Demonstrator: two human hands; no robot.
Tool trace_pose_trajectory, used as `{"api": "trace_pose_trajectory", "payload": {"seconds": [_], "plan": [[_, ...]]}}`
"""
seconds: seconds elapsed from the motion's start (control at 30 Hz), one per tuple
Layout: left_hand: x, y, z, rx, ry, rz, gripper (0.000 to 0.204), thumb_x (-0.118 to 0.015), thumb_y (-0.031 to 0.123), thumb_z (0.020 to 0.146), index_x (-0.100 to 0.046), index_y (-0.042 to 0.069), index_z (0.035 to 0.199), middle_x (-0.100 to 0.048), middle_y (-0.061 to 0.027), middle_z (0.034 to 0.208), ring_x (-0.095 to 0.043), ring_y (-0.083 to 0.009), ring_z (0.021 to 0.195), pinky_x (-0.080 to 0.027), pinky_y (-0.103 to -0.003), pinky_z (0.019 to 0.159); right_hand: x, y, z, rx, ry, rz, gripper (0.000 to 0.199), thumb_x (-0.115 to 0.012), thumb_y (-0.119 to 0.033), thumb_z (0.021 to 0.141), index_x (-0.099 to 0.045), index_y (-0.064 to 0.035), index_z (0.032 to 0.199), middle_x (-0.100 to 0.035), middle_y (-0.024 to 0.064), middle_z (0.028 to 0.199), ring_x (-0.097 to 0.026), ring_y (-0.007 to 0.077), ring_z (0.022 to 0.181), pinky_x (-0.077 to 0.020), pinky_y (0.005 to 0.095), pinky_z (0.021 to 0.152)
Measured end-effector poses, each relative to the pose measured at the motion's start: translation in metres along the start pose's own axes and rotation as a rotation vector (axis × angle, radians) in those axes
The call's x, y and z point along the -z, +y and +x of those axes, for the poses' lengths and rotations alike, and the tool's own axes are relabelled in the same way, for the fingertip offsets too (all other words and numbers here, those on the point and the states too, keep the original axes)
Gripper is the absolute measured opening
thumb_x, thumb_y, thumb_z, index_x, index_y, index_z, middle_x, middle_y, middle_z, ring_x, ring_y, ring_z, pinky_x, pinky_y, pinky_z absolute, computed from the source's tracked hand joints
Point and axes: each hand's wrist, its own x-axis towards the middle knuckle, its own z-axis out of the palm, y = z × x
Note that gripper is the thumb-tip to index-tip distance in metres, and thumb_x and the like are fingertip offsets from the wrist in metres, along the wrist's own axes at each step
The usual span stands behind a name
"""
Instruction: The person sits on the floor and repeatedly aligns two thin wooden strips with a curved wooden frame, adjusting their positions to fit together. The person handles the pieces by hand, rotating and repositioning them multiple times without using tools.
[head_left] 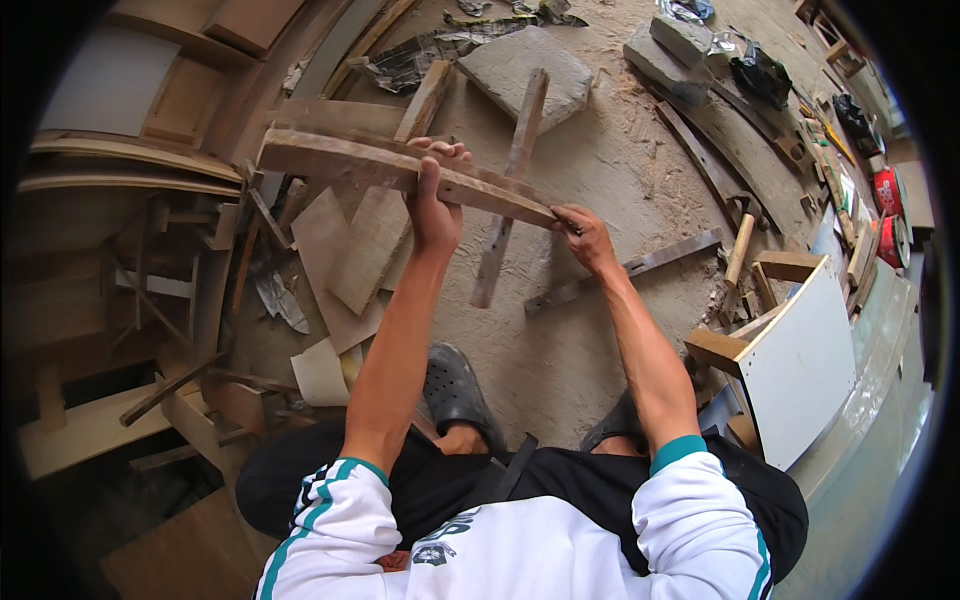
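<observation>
A long wooden plank (pixel 335 160) is held up in front of me, slanting down to the right. My left hand (pixel 436 205) is wrapped round its middle, with the thumb on the near side. At its right end, my right hand (pixel 586 238) grips with the fingers closed. A second length of wood seems to run just behind the plank, but I cannot tell whether the two are joined. Beneath them, a narrow wooden strip (pixel 492 262) leans across a grey concrete slab (pixel 560 75). Another strip (pixel 665 258) lies on the floor beyond my right wrist.
A hammer (pixel 740 248) lies at the right, above a wooden frame with a white panel (pixel 800 365). Concrete blocks (pixel 665 60) sit far right. Stacked boards and shelving (pixel 130 160) crowd the left. Loose board pieces (pixel 370 255) lie near my left forearm. My dark clog (pixel 460 390) is below.
</observation>
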Motion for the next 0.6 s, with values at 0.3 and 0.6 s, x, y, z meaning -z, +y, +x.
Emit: {"api": "trace_pose_trajectory", "payload": {"seconds": [0.3, 0.6], "plan": [[-0.025, 0.000, 0.040, 0.033, -0.160, 0.053, 0.018, -0.068, 0.015, 0.087, -0.057, 0.005, 0.098, -0.060, -0.0059, 0.085, -0.059, -0.0177, 0.089, -0.050, -0.038, 0.088, -0.021, 0.002, 0.007, -0.001, 0.194, -0.051, 0.027, -0.063, -0.006, 0.087, -0.068, -0.0035, 0.114, -0.065, 0.0167, 0.115, -0.062, 0.0349, 0.108, -0.0495, 0.0409, 0.095], [-0.048, 0.033, 0.029, -0.011, -0.296, 0.509, 0.037, -0.064, 0.012, 0.087, -0.050, 0.002, 0.120, -0.063, -0.0078, 0.100, -0.059, -0.0189, 0.096, -0.046, -0.038, 0.095, -0.038, -0.021, 0.003, -0.225, 0.153, -0.355, 0.042, -0.065, -0.016, 0.085, -0.047, -0.0072, 0.123, -0.054, 0.0159, 0.115, -0.056, 0.0392, 0.108, -0.0522, 0.0500, 0.084]]}}
